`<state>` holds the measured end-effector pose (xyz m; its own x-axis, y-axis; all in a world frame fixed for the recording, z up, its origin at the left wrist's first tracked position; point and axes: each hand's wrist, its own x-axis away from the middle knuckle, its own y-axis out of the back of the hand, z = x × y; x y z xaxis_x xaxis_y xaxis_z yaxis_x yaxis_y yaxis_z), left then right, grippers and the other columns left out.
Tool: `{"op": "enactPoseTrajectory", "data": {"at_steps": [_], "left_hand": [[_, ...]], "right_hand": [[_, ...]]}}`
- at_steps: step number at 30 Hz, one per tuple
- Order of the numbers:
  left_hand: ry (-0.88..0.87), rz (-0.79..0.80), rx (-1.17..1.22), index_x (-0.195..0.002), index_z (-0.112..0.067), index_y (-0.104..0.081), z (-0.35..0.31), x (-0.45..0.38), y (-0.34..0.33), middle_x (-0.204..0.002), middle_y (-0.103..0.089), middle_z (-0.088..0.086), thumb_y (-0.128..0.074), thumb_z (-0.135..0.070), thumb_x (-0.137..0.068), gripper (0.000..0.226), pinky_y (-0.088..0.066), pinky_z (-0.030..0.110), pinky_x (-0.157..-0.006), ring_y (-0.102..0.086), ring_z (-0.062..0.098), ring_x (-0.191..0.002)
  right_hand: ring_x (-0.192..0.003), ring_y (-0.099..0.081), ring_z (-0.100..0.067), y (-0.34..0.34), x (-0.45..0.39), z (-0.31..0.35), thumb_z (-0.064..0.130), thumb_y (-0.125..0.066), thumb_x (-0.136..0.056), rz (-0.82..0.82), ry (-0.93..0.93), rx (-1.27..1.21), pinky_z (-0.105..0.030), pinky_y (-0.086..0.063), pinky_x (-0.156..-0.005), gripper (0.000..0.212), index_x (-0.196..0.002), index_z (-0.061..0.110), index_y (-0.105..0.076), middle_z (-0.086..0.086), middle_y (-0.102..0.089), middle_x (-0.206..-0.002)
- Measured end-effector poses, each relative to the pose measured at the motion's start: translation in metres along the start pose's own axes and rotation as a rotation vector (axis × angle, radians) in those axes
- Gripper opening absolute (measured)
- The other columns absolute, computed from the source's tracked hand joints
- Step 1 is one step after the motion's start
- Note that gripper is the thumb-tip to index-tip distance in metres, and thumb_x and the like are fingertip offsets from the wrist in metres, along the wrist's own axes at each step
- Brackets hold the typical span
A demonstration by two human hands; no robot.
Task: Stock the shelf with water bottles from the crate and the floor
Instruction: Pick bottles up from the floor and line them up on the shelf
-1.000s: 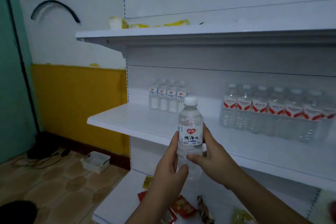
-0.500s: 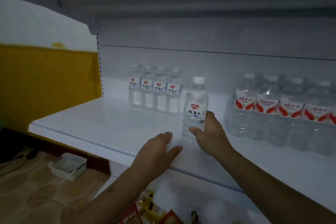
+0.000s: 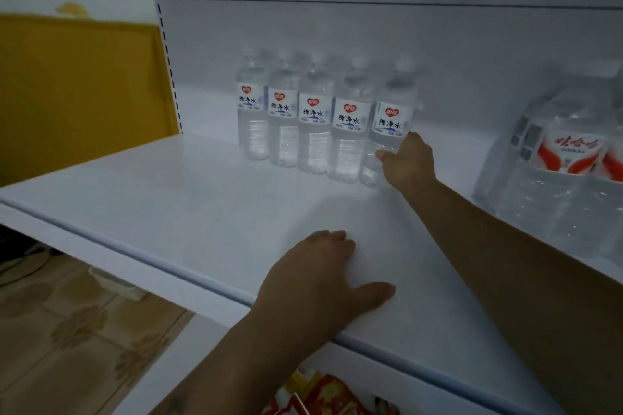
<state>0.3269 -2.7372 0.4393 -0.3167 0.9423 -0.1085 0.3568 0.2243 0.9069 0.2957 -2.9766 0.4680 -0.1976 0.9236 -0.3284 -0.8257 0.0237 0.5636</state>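
Note:
A clear water bottle (image 3: 387,125) with a white label and red heart stands at the right end of a row of several like bottles (image 3: 300,118) at the back of the white shelf (image 3: 175,199). My right hand (image 3: 409,162) grips its lower half, thumb across the front. My left hand (image 3: 323,280) rests flat on the shelf near its front edge, fingers relaxed and holding nothing.
A shrink-wrapped pack of red-labelled bottles (image 3: 566,162) fills the shelf's right side. Snack packets (image 3: 320,394) lie on the lower shelf. A small white tray (image 3: 114,283) sits on the patterned floor at left, beside a yellow wall panel (image 3: 77,84).
The bottle went from held in both hands in front of the shelf to standing at the right end of the back row. My left hand let go and came down on the shelf.

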Motion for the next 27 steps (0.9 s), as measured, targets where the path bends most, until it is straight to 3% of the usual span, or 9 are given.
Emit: {"op": "enactPoseTrajectory", "data": {"at_steps": [3,6,10,16,19,22,24,27], "left_hand": [[0.004,-0.02,0.027,-0.14,-0.024,-0.04,-0.003,0.004,0.0,-0.149,-0.035,-0.008,-0.052,-0.066,-0.081,0.074,-0.027,0.027,-0.11,-0.034,0.01,-0.134],[0.027,-0.087,0.063,-0.132,-0.018,-0.048,-0.008,0.031,0.006,-0.14,-0.046,-0.003,-0.052,-0.057,-0.087,0.059,-0.031,0.024,-0.103,-0.041,0.013,-0.126],[0.04,-0.202,0.136,-0.137,-0.019,-0.047,0.008,0.114,0.007,-0.146,-0.042,-0.005,-0.057,-0.042,-0.09,0.054,-0.022,0.011,-0.105,-0.037,0.008,-0.134],[0.378,-0.201,0.434,-0.135,-0.011,-0.05,0.064,0.218,-0.035,-0.142,-0.049,0.005,-0.059,-0.03,-0.092,0.048,-0.038,0.029,-0.106,-0.046,0.018,-0.13],[0.568,-0.09,0.662,-0.132,-0.009,-0.054,0.082,0.26,-0.082,-0.14,-0.05,0.009,-0.059,-0.023,-0.092,0.043,-0.039,0.029,-0.103,-0.047,0.02,-0.129],[0.712,-0.005,0.688,-0.133,-0.006,-0.053,0.108,0.303,-0.138,-0.137,-0.052,0.008,-0.059,-0.019,-0.092,0.043,-0.042,0.032,-0.104,-0.05,0.021,-0.126],[0.783,0.039,0.691,-0.131,-0.004,-0.055,0.122,0.331,-0.172,-0.131,-0.056,0.003,-0.059,-0.016,-0.091,0.041,-0.041,0.023,-0.097,-0.051,0.017,-0.123],[0.909,0.128,0.726,-0.131,-0.003,-0.054,0.141,0.359,-0.217,-0.134,-0.055,0.01,-0.057,-0.012,-0.092,0.04,-0.038,0.022,-0.093,-0.052,0.022,-0.121]], "right_hand": [[-0.111,-0.061,-0.033,-0.001,0.001,0.007,0.025,-0.072,-0.085,-0.012,-0.028,0.032,-0.036,-0.05,-0.088,0.047,-0.123,0.004,-0.055,-0.015,-0.062,-0.124],[-0.106,-0.063,-0.036,0.01,0.028,0.01,0.026,-0.07,-0.087,0.084,-0.098,0.169,-0.032,-0.047,-0.077,0.041,-0.117,0.0,-0.058,-0.019,-0.064,-0.118],[-0.113,-0.058,-0.036,0.043,0.099,0.004,0.028,-0.069,-0.087,0.243,-0.088,0.147,-0.035,-0.046,-0.088,0.052,-0.125,-0.004,-0.053,-0.022,-0.058,-0.127],[-0.104,-0.062,-0.008,0.121,0.286,0.035,0.024,-0.066,-0.088,0.407,0.26,-0.106,-0.024,-0.048,-0.086,0.041,-0.128,0.018,-0.06,0.005,-0.064,-0.122],[-0.099,-0.065,-0.004,0.118,0.37,0.026,0.023,-0.065,-0.083,0.503,0.256,-0.285,-0.026,-0.054,-0.088,0.036,-0.119,0.019,-0.063,0.006,-0.066,-0.115],[-0.091,-0.066,-0.008,0.07,0.438,-0.007,0.01,-0.066,-0.086,0.736,-0.12,-0.465,-0.027,-0.056,-0.083,0.026,-0.111,0.017,-0.065,0.001,-0.068,-0.107],[-0.098,-0.064,-0.018,0.032,0.477,-0.035,0.008,-0.065,-0.088,0.877,-0.411,-0.497,-0.033,-0.055,-0.088,0.023,-0.111,0.014,-0.063,-0.007,-0.065,-0.11],[-0.096,-0.063,-0.024,-0.016,0.51,-0.091,0.007,-0.063,-0.09,0.913,-0.713,-0.408,-0.035,-0.054,-0.082,0.011,-0.101,0.005,-0.064,-0.012,-0.061,-0.105]]}}
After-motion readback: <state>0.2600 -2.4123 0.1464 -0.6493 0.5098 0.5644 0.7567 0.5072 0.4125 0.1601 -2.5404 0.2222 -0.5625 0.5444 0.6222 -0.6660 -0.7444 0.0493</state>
